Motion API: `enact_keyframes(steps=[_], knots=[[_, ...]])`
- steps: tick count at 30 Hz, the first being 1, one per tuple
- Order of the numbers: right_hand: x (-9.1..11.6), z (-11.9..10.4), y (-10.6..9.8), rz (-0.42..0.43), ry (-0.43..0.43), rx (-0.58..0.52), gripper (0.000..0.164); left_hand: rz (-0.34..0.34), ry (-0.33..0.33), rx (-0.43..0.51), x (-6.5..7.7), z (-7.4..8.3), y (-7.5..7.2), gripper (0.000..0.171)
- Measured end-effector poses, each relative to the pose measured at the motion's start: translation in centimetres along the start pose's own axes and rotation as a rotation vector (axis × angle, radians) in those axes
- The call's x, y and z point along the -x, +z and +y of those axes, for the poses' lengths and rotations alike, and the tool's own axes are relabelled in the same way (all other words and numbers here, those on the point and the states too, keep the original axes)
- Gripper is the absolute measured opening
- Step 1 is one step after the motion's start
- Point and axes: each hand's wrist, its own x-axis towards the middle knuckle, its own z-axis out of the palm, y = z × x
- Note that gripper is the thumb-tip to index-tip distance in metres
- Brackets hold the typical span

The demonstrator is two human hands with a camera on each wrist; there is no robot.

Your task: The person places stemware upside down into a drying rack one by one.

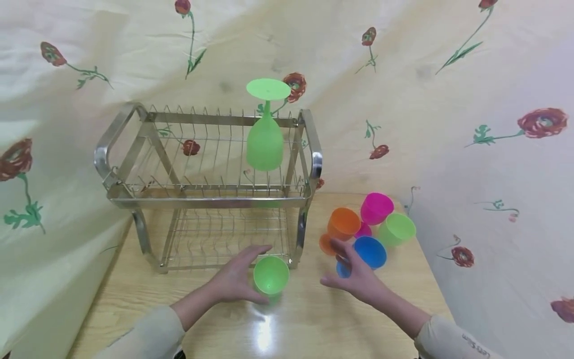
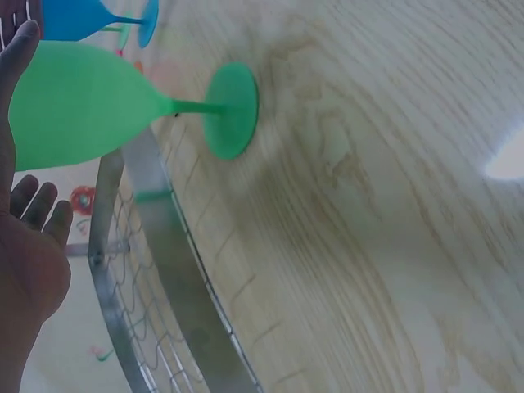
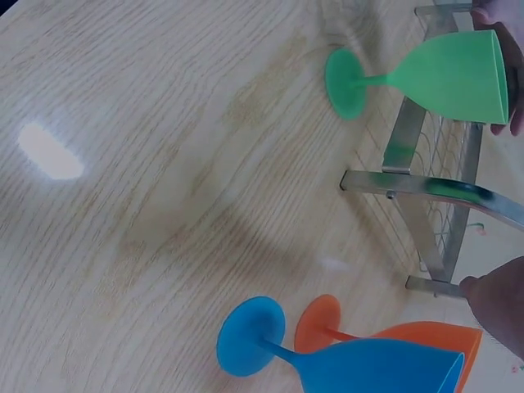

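Observation:
A green plastic goblet stands upright on the table in front of the rack. Around its bowl my left hand is spread in a wide C, thumb at the near side and fingers at the far side. In the left wrist view the green goblet shows its stem and round foot. My right hand hovers, thumb and fingers apart, just left of a blue goblet, partly overlapping it. Behind it stands an orange goblet; the right wrist view shows the blue goblet upright too.
A two-tier metal dish rack stands at the back left. An upside-down green goblet sits on its upper tier. A pink goblet and a light green goblet stand at the right. Flowered cloth hangs behind the table.

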Motion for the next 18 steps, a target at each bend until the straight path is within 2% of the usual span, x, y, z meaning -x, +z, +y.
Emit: enact_keyframes(steps=[10, 14, 18], knots=[[-0.20, 0.31, 0.17, -0.016, -0.011, -0.007, 0.087, -0.012, -0.014, 0.023, -0.11, 0.34, 0.70, 0.119], [-0.37, 0.20, 0.24, -0.020, 0.012, -0.030, 0.087, -0.017, -0.008, 0.029, -0.04, 0.34, 0.88, 0.118], [-0.58, 0.11, 0.30, -0.032, 0.033, -0.047, 0.088, -0.012, -0.007, 0.024, 0.13, 0.40, 1.01, 0.110]])
